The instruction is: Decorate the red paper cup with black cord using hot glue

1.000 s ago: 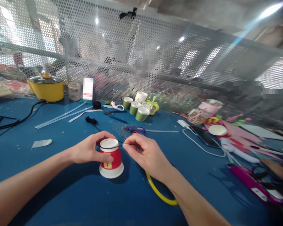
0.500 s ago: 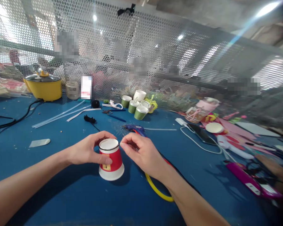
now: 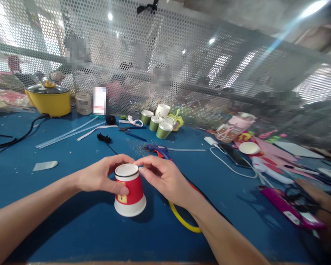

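Observation:
A red and white paper cup [image 3: 132, 193] stands upside down on the blue table [image 3: 71, 228]. A thin black cord runs around its upper rim. My left hand [image 3: 100, 178] grips the cup from the left, thumb on its front. My right hand [image 3: 162, 176] pinches the black cord at the cup's right upper edge, fingers closed against the rim. A yellow hoop [image 3: 182, 221] lies under my right wrist. A blue glue gun [image 3: 157, 149] rests just beyond my hands.
Several green paper cups [image 3: 161, 127] stand by the mesh screen [image 3: 182, 73]. A yellow pot [image 3: 49, 99] and black cable [image 3: 13, 138] sit far left, clear sticks [image 3: 68, 132] nearby. Phone [image 3: 235, 156], white cable, pink craft pieces and a magenta tool [image 3: 289, 213] crowd the right. Another person's hand [image 3: 320, 200] shows at right.
My right hand has moved left, drawing the black cord in until its fingers meet the cup's rim. The left hand has kept its hold on the cup.

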`<action>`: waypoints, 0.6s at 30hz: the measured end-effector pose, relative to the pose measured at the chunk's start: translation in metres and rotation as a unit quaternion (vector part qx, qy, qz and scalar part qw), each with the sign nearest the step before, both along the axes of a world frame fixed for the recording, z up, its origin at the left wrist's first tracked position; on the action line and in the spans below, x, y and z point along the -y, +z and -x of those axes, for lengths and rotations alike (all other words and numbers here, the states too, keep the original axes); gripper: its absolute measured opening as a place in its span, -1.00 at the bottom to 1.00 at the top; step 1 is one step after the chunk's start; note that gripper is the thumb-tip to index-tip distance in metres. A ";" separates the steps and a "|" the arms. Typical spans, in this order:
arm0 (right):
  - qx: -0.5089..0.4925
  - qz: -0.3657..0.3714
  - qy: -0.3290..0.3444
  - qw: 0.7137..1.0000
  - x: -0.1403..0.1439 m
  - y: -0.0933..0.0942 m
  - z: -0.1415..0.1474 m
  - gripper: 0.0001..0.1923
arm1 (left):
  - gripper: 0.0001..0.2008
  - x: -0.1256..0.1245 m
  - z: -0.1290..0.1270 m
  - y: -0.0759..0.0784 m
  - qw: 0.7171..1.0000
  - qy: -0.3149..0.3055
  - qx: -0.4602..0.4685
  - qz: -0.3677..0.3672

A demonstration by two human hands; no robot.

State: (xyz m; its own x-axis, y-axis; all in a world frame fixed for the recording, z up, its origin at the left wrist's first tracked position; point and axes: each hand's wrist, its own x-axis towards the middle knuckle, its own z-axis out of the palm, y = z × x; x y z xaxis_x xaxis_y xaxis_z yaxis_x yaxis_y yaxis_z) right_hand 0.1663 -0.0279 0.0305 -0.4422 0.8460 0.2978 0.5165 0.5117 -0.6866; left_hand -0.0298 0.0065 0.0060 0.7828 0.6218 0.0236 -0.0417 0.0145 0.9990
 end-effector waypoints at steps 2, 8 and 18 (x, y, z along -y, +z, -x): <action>-0.009 -0.001 0.017 1.000 0.000 0.001 0.000 -0.84 | -0.51 0.000 0.001 0.000 1.000 -0.009 0.005 0.016; -0.015 0.026 0.027 0.999 0.002 0.002 0.000 -0.87 | -0.53 0.000 0.001 -0.002 0.996 -0.041 0.030 0.070; -0.016 0.090 0.037 0.995 0.004 0.004 -0.001 -0.90 | -0.47 -0.001 0.001 -0.004 0.986 -0.066 0.074 0.135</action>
State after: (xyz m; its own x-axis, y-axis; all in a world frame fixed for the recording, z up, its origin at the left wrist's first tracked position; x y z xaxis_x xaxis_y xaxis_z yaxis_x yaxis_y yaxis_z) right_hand 0.1673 -0.0317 0.0346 -0.4984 0.8521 0.1597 0.4573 0.4149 -0.7866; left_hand -0.0305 0.0074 0.0022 0.8576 0.5143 -0.0089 -0.1662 0.2934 0.9414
